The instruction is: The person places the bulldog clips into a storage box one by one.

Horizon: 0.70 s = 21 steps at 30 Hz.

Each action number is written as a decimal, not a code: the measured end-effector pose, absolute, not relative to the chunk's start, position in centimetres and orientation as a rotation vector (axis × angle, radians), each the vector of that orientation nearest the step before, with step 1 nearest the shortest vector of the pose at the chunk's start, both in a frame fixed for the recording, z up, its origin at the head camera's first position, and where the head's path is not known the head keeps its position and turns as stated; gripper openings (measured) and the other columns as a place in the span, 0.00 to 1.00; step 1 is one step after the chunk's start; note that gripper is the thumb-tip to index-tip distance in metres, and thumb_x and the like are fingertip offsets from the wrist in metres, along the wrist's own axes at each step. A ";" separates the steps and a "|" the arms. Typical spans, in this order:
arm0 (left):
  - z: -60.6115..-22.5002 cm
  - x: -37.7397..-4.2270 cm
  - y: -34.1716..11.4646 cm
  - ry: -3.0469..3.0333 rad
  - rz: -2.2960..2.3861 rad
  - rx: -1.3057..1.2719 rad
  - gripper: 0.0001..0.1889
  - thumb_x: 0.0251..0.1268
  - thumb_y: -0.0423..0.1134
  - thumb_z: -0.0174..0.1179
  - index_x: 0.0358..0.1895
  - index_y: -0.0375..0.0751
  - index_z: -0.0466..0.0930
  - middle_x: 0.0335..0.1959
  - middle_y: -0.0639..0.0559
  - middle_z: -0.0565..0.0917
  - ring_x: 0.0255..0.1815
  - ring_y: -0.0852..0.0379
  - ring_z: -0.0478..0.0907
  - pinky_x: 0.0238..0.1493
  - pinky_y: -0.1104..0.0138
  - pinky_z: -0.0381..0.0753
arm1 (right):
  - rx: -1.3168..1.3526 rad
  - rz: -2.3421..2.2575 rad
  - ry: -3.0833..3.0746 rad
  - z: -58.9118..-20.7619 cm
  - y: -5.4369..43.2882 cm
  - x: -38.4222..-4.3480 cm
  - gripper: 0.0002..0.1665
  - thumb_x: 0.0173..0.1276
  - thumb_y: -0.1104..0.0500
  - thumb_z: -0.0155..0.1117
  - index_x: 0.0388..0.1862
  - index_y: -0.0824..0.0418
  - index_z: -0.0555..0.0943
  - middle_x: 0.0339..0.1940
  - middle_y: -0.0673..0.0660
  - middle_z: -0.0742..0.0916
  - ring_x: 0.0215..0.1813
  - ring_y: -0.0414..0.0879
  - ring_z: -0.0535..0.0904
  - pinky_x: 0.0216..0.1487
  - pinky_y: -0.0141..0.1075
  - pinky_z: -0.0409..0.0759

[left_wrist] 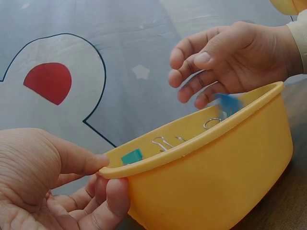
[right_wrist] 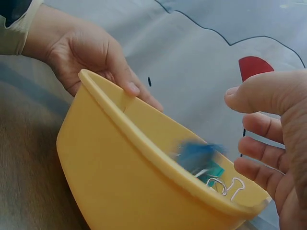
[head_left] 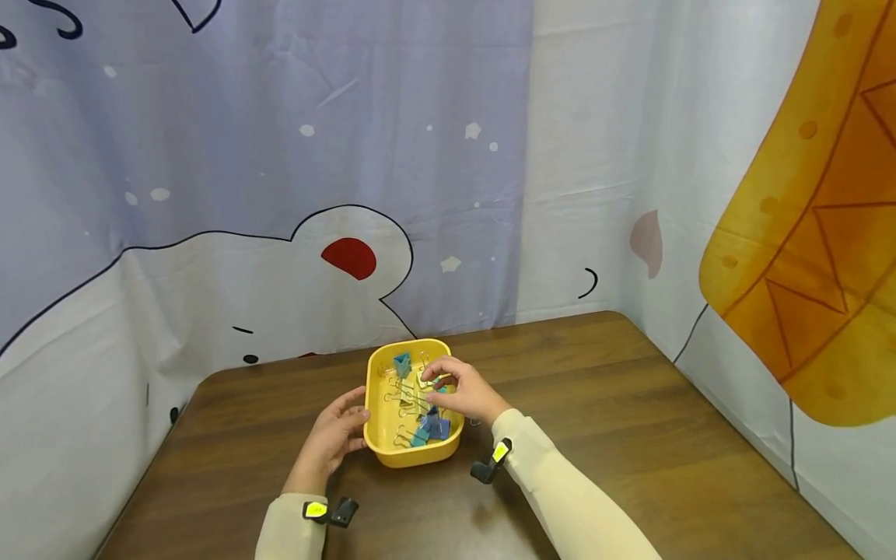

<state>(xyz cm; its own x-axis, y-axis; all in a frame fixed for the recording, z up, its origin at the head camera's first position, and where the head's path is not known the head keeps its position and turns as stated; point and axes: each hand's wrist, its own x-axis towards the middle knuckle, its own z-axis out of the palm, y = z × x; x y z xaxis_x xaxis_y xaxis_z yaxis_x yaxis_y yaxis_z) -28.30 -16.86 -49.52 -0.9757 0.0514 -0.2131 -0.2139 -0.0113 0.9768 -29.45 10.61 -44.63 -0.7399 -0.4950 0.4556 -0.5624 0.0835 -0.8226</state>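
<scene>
My left hand (head_left: 334, 429) holds the left side of a yellow plastic bin (head_left: 413, 457). In the left wrist view its thumb lies on the rim with the fingers curled beneath. Several binder clips lie inside, among them a teal clip (head_left: 402, 364) at the far end and a blue clip (head_left: 439, 426) near the front. Over the bin's right side hovers my right hand (head_left: 463, 389), its fingers loosely bent and apart. Below those fingers a blue binder clip (left_wrist: 228, 104) shows blurred, separate from the hand. Many clips' lower parts are hidden by the bin wall in both wrist views.
The bin stands on a brown wooden table (head_left: 574, 435), toward its back edge. Behind and to the right hangs a printed curtain (head_left: 448, 194). A dark strap device (head_left: 492, 460) sits on the right sleeve, and a similar one (head_left: 330, 512) on the left.
</scene>
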 end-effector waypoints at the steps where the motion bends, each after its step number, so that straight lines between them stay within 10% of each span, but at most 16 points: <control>1: -49.5 -28.3 -16.9 2.068 2.103 -0.175 0.28 0.75 0.30 0.54 0.75 0.46 0.65 0.57 0.34 0.75 0.41 0.49 0.79 0.29 0.66 0.84 | 1.114 1.776 -2.260 -44.6 10.6 -29.5 0.17 0.64 0.72 0.70 0.49 0.78 0.78 0.50 0.71 0.81 0.53 0.63 0.77 0.55 0.68 0.76; 14: -49.4 -28.3 -16.9 2.064 2.107 -0.177 0.28 0.75 0.30 0.54 0.76 0.46 0.64 0.57 0.36 0.75 0.42 0.49 0.78 0.29 0.66 0.84 | 0.838 1.794 -2.227 -45.9 12.5 -30.0 0.14 0.66 0.71 0.67 0.50 0.73 0.79 0.51 0.67 0.80 0.54 0.67 0.76 0.48 0.63 0.83; 21: -49.4 -28.3 -16.9 2.049 2.116 -0.174 0.28 0.75 0.30 0.55 0.76 0.45 0.64 0.58 0.35 0.75 0.42 0.49 0.79 0.29 0.66 0.84 | 0.724 1.761 -2.184 -47.4 13.9 -30.5 0.16 0.64 0.74 0.65 0.50 0.79 0.77 0.51 0.76 0.80 0.55 0.76 0.74 0.61 0.69 0.71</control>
<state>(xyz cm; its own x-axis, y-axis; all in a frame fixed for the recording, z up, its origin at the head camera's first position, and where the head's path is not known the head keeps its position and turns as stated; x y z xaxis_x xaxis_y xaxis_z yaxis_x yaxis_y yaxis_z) -28.34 -16.85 -49.42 -0.9748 0.0549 -0.2160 -0.2177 -0.0261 0.9757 -30.45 13.90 -47.36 -0.8473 -0.2243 0.4814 -0.5180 0.1492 -0.8423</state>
